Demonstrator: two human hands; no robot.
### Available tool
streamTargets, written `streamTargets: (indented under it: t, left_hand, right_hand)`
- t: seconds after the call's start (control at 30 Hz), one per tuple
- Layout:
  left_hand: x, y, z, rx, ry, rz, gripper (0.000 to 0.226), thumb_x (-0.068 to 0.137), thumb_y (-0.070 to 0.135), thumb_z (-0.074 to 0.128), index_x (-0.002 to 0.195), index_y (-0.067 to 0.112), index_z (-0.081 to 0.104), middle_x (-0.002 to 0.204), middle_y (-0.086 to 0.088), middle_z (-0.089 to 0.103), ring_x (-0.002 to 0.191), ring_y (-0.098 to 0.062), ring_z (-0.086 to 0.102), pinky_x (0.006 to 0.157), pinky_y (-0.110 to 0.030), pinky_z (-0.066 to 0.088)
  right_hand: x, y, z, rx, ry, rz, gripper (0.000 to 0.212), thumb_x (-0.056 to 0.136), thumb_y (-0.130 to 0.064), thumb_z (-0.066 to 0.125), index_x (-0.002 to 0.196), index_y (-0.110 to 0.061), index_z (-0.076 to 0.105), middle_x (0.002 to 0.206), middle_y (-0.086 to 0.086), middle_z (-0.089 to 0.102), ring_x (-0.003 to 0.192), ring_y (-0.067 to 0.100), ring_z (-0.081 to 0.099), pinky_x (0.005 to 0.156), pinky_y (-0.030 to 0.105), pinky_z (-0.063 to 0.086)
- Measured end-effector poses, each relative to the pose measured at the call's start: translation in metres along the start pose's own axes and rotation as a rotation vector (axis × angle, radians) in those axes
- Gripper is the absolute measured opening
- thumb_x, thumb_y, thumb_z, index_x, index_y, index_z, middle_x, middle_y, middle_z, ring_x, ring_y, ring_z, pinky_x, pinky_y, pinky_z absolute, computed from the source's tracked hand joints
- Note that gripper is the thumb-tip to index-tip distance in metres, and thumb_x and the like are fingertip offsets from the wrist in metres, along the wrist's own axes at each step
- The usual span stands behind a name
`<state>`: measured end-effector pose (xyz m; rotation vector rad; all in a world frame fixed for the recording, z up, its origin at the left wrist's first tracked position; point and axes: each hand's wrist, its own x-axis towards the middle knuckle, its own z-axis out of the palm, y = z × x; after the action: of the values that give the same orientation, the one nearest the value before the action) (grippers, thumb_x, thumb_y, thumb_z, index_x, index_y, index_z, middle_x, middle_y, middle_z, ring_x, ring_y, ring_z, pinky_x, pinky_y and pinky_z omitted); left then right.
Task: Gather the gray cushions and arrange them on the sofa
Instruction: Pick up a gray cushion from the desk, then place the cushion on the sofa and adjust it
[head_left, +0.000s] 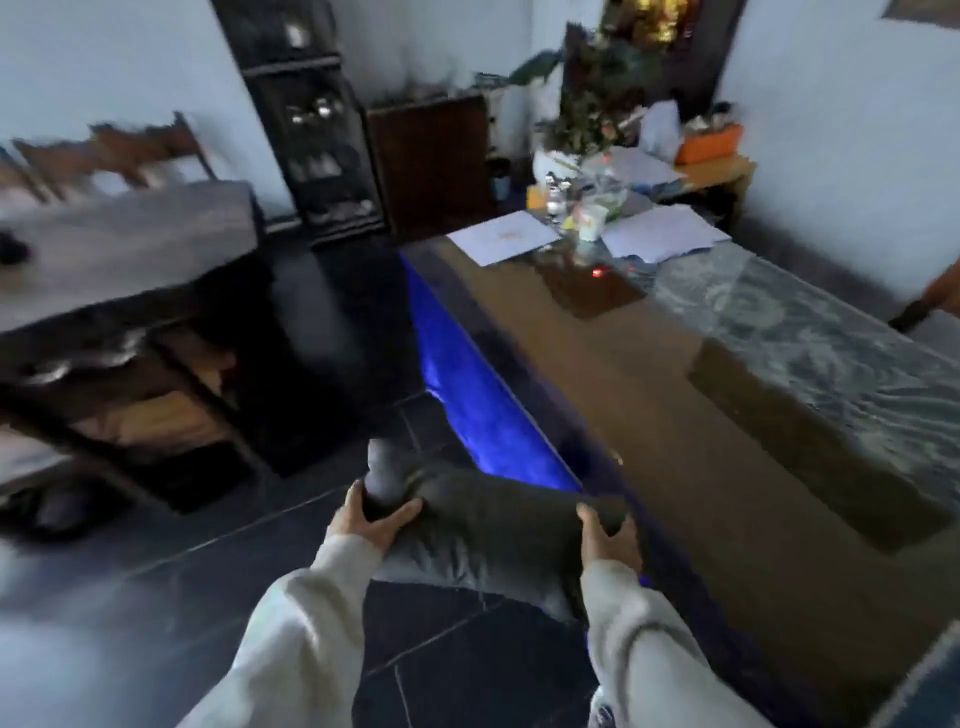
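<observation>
The gray cushion (483, 530), at 6 o'clock, looks soft and light, sagging between the left hand (371, 519) and right hand (605, 535), each closed on an end.

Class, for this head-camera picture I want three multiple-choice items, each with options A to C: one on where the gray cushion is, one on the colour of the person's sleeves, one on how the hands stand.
1. Where is the gray cushion?
A. Lying on the long table
B. Held in front of the person, above the dark tiled floor
C. On the wooden chair

2. What colour are the sleeves?
A. Light beige
B. Red
C. Black

3. How do the hands stand?
A. Both free and open
B. Only one grips the cushion
C. Each grips one end of the cushion

Answers: 1 B, the floor shows beneath it. 2 A, both sleeves are pale. 3 C, the left hand and right hand clasp opposite ends.
</observation>
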<state>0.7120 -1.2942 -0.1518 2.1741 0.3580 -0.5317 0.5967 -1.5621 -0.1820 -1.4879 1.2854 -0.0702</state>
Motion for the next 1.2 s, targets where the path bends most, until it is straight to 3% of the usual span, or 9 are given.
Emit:
streamTargets:
  t: [0.13,0.27,0.33,0.47,0.57,0.8,1.0,1.1,1.2]
  left_hand:
    - [-0.031,-0.118,-0.181,-0.296,0.369,-0.04,0.097,0.043,0.083,0.075,0.13,0.046,0.052,0.106,0.015,0.064,0.11,-0.02,0.063,0.088,-0.03,0.046]
    - [-0.091,-0.241,-0.297,-0.539,0.676,-0.091,0.078,0.056,0.075,0.081,0.123,0.04,0.059,0.108,0.015,0.07,0.109,-0.017,0.065,0.1,-0.035,0.051]
    - [-0.122,-0.292,-0.333,-0.641,0.817,-0.131,0.064,0.062,0.067,0.085,0.115,0.039,0.059,0.101,0.023,0.068,0.106,-0.014,0.066,0.095,-0.028,0.049]
    - [-0.175,-0.368,-0.372,-0.789,1.043,-0.186,0.059,0.061,0.058,0.089,0.111,0.039,0.064,0.096,0.025,0.072,0.094,0.012,0.067,0.074,-0.004,0.047]
    - [-0.203,-0.409,-0.395,-0.859,1.16,-0.279,0.071,0.071,0.049,0.089,0.131,0.024,0.061,0.116,0.008,0.071,0.109,-0.009,0.067,0.093,-0.018,0.05]
    - [-0.215,-0.482,-0.47,-0.979,1.357,-0.406,0.061,0.076,0.05,0.085,0.127,0.033,0.058,0.124,0.002,0.069,0.113,-0.014,0.065,0.087,-0.021,0.047]
    - [-0.205,-0.534,-0.559,-0.991,1.436,-0.534,0.11,0.052,0.077,0.071,0.147,0.026,0.05,0.142,-0.006,0.06,0.134,-0.027,0.054,0.116,-0.048,0.04]
    - [-0.207,-0.559,-0.602,-0.978,1.468,-0.564,0.105,0.057,0.077,0.07,0.148,0.028,0.049,0.143,-0.008,0.06,0.136,-0.029,0.053,0.116,-0.049,0.039]
    - [-0.21,-0.583,-0.634,-0.976,1.528,-0.57,0.083,0.076,0.063,0.076,0.146,0.027,0.051,0.14,-0.004,0.062,0.136,-0.028,0.052,0.117,-0.048,0.038]
  right_hand:
    - [-0.121,-0.033,0.155,-0.103,-0.269,-0.233,0.074,0.092,-0.046,0.071,0.153,-0.012,0.045,0.156,0.015,0.049,0.144,0.034,0.043,0.118,0.042,0.03]
    - [-0.253,-0.04,0.268,-0.209,-0.548,-0.416,0.072,0.091,-0.044,0.071,0.155,-0.023,0.045,0.154,0.014,0.051,0.14,0.032,0.046,0.104,0.035,0.033]
    - [-0.311,-0.031,0.312,-0.22,-0.696,-0.49,0.07,0.091,-0.04,0.072,0.154,-0.028,0.044,0.151,0.011,0.054,0.137,0.031,0.05,0.097,0.03,0.032]
    - [-0.403,-0.009,0.381,-0.295,-0.943,-0.597,0.079,0.091,-0.039,0.072,0.16,-0.038,0.033,0.159,0.003,0.046,0.144,0.026,0.044,0.118,0.036,0.03]
    - [-0.454,0.009,0.426,-0.368,-1.09,-0.655,0.083,0.09,-0.039,0.074,0.161,-0.033,0.032,0.163,-0.001,0.04,0.148,0.02,0.039,0.12,0.035,0.027]
    - [-0.567,0.028,0.561,-0.468,-1.214,-0.689,0.068,0.085,-0.041,0.08,0.143,-0.014,0.056,0.135,0.003,0.063,0.124,0.019,0.057,0.11,0.033,0.04]
    - [-0.671,0.025,0.688,-0.555,-1.388,-0.793,0.054,0.084,-0.044,0.081,0.13,-0.021,0.064,0.114,-0.008,0.064,0.111,0.012,0.057,0.103,0.028,0.042]
    - [-0.719,0.028,0.741,-0.56,-1.444,-0.801,0.04,0.085,-0.043,0.08,0.118,-0.029,0.065,0.109,-0.011,0.065,0.11,0.012,0.058,0.101,0.027,0.042]
    - [-0.765,0.044,0.779,-0.614,-1.484,-0.822,0.051,0.086,-0.047,0.078,0.129,-0.023,0.066,0.114,-0.009,0.064,0.111,0.013,0.057,0.099,0.028,0.041]
